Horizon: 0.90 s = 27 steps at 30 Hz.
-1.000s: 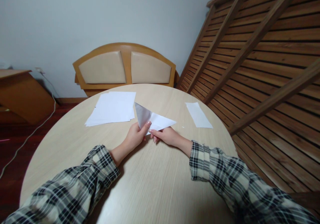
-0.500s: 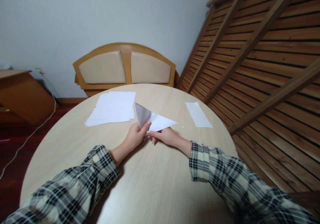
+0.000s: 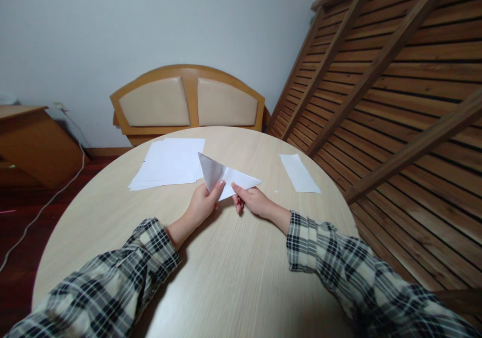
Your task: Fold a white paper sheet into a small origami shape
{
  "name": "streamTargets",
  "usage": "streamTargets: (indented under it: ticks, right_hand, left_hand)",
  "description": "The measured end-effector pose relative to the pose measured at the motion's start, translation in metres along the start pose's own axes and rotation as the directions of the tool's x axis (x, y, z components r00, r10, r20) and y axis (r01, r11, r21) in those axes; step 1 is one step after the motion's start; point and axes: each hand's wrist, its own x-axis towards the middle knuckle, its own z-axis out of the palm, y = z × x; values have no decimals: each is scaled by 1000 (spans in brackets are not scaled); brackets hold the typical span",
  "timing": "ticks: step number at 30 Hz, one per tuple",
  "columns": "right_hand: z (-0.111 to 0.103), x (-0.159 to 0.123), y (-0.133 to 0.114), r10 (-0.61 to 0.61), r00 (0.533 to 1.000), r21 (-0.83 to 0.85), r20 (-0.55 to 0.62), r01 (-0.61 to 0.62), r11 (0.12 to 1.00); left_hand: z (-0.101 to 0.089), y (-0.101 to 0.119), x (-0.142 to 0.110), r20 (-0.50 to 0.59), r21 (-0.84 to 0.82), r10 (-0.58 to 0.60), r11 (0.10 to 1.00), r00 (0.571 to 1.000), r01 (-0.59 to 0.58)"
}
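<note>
A folded sheet of white paper (image 3: 216, 171), roughly triangular with a crease down its middle, is held above the table between both hands. My left hand (image 3: 201, 203) grips its lower left part, thumb on top and fingers hidden beneath. On the lower right part, my right hand (image 3: 254, 201) pinches the paper with the thumb on its upper face and curled fingers underneath. The paper's left point rises toward the far side, and its other point reaches right over the right hand.
White sheets (image 3: 171, 162) lie in a loose stack on the round table (image 3: 226, 277), left of the hands. A white paper strip (image 3: 300, 173) and a tiny scrap (image 3: 276, 191) lie at the right. Beyond stand a padded headboard (image 3: 193, 97) and a slatted wooden panel (image 3: 395, 102).
My right thumb has moved from the paper's bottom edge up onto its face, away from the left hand. The folded paper has shifted slightly to the left.
</note>
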Motion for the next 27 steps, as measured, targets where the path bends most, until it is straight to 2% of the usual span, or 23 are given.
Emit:
streamTargets:
  ticks: [2, 8, 15, 21, 27]
  right_hand:
    - [-1, 0, -1, -19, 1000, -6, -10, 19, 1000]
    - [-10, 3, 1, -110, 982, -43, -157, 104, 994]
    - [-12, 2, 1, -94, 982, -62, -165, 85, 994]
    - [-19, 6, 3, -150, 948, -82, -282, 132, 988]
    - [-22, 6, 2, -156, 948, -58, -279, 146, 988]
  left_hand:
    - [0, 1, 0, -1, 1, -4, 1000, 1000, 4]
    - [0, -4, 1, -24, -8, -21, 1000, 1000, 20]
    - [0, -6, 2, -26, -10, -14, 1000, 1000, 14]
    - [0, -1, 1, -35, -15, -19, 1000, 999, 18]
    - [0, -3, 2, -38, -19, -9, 1000, 999, 8]
